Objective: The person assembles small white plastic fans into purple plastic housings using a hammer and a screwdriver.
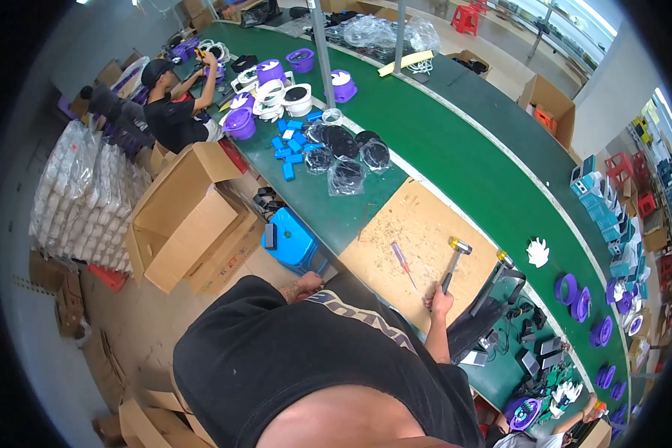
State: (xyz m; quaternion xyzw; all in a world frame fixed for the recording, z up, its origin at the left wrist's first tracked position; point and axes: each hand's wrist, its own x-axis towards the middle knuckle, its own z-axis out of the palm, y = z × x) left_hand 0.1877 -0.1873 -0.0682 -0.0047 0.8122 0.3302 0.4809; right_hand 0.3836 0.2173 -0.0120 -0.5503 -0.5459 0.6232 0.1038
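My right hand is closed around the handle of a mallet. Its yellow-and-metal head rests on or just above a cardboard sheet on the bench. Left of the mallet, a screwdriver with a translucent purplish handle lies on the cardboard. A second yellow-faced mallet is at the sheet's right edge, by a black bag. My left hand is low by my body, beside a blue stool; its fingers are too small and partly hidden to make out.
Blue boxes and black discs in clear plastic lie farther along the bench. Purple and white housings stand beyond, near a seated co-worker. A green conveyor curves past; open cartons stand left. Black adapters lie right.
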